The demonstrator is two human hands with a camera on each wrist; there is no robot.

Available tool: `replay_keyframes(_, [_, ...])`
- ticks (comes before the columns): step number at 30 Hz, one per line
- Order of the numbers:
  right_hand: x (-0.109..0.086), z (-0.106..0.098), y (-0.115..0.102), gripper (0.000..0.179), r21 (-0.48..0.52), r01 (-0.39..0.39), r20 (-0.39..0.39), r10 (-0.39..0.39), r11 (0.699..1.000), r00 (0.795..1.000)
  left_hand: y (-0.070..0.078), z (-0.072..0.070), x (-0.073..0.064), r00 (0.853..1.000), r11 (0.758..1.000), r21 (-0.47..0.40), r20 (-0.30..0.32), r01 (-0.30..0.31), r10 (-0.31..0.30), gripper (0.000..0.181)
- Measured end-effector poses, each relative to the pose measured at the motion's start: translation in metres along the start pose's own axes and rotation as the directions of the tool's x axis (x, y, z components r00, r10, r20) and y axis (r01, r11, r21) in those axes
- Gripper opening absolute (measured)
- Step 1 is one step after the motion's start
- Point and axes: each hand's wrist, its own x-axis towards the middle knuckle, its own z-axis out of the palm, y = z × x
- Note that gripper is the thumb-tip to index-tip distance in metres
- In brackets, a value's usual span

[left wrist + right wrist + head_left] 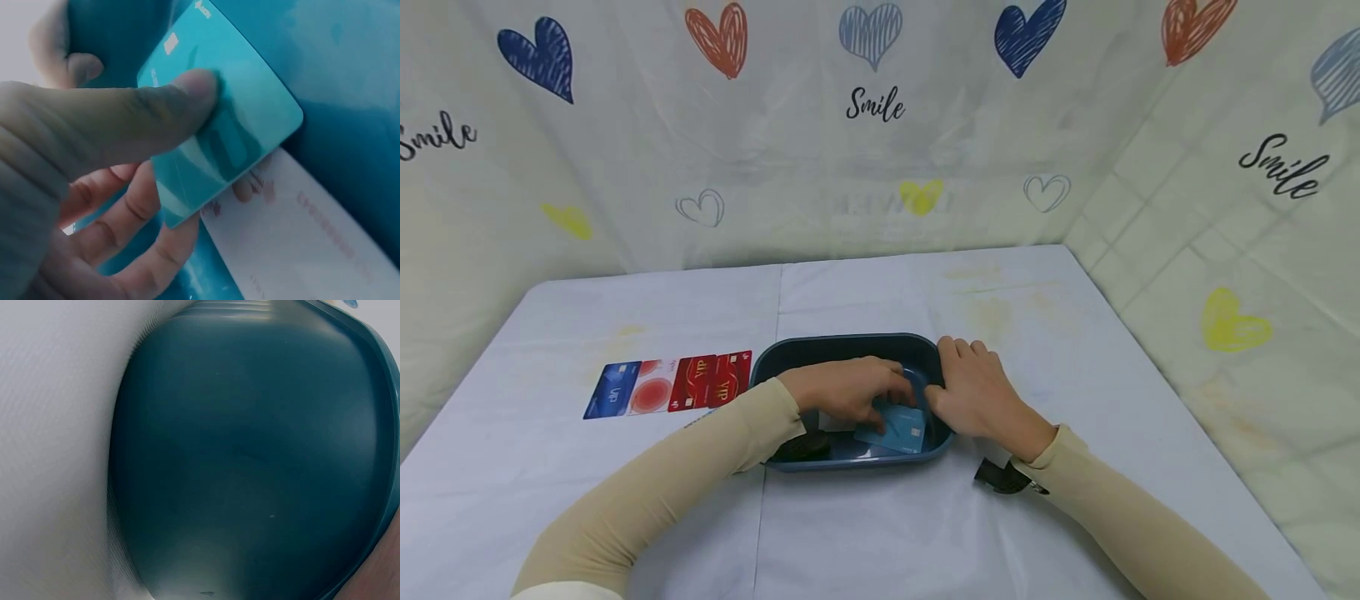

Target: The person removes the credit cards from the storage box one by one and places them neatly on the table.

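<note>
Inside a dark blue plastic tub (850, 338), my left hand (842, 390) pinches a light blue bank-style card (897, 427). The left wrist view has the thumb flat on the card's face (250, 106) and fingers beneath its edge. Under that card, a white card with faint red print (306, 231) lies against the tub's blue surface. My right hand (973, 387) grips the tub's right end, fingers over the rim and thumb at the near side. In the right wrist view, the tub's outer wall (250, 450) fills most of the picture.
Left of the tub, a row of cards lies on the white-covered table (865, 542): a blue one (613, 389), a pink-and-white one (652, 387) and two red VIP cards (692, 383). A heart-patterned cloth (797, 167) hangs behind the table.
</note>
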Motion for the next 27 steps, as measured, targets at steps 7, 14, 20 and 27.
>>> replay_keyframes(7, [-0.0004, -0.0008, -0.0009, 0.026, -0.005, 0.0, -0.002, 0.0, 1.0, 1.0, 0.0021, -0.0029, -0.005, 1.0, 1.0, -0.013, -0.017, 0.012, -0.012, 0.039])
replay_keyframes(14, [-0.0003, 0.0, -0.0001, 0.025, -0.005, 0.0, -0.005, 0.0, 1.0, 1.0, 0.0037, -0.0043, -0.0072, 1.0, 1.0, 0.002, -0.026, 0.007, -0.007, 0.036])
replay_keyframes(20, [-0.0006, 0.0011, 0.0002, 0.025, -0.009, 0.004, -0.023, -0.004, 1.0, 1.0, 0.004, -0.0056, -0.0085, 0.999, 1.0, 0.01, -0.036, -0.003, 0.004, 0.035])
replay_keyframes(27, [-0.0018, 0.0005, -0.0003, 0.024, -0.007, 0.005, -0.029, -0.006, 1.0, 1.0, 0.0059, -0.0079, -0.0091, 0.999, 0.999, 0.042, -0.04, -0.002, 0.004, 0.029])
